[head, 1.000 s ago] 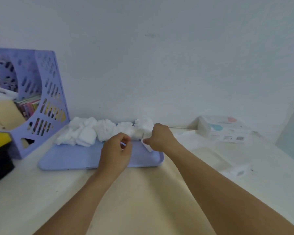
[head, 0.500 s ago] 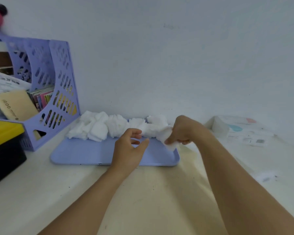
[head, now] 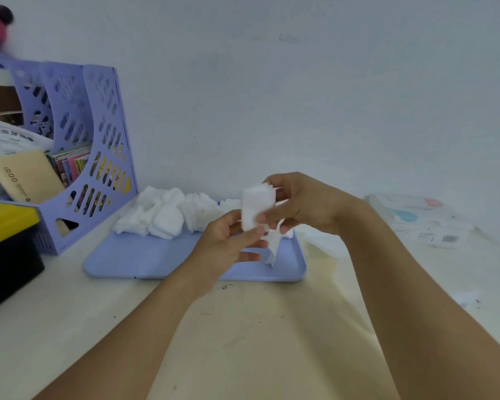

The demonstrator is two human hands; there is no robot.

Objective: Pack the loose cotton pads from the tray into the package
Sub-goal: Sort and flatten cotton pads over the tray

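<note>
Both hands now up off the tray (head: 145, 262) w/ a small pad stack (head: 256, 206): right hand (head: 306, 204) pinches top, left hand (head: 228, 243) bottom. First batch lifted; package (head: 422, 217) well right of hands, rest of pads (head: 168, 213) behind-left on tray.

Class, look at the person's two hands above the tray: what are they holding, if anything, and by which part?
A small stack of cotton pads: the right hand grips its upper end, the left hand pinches its lower end.
</note>
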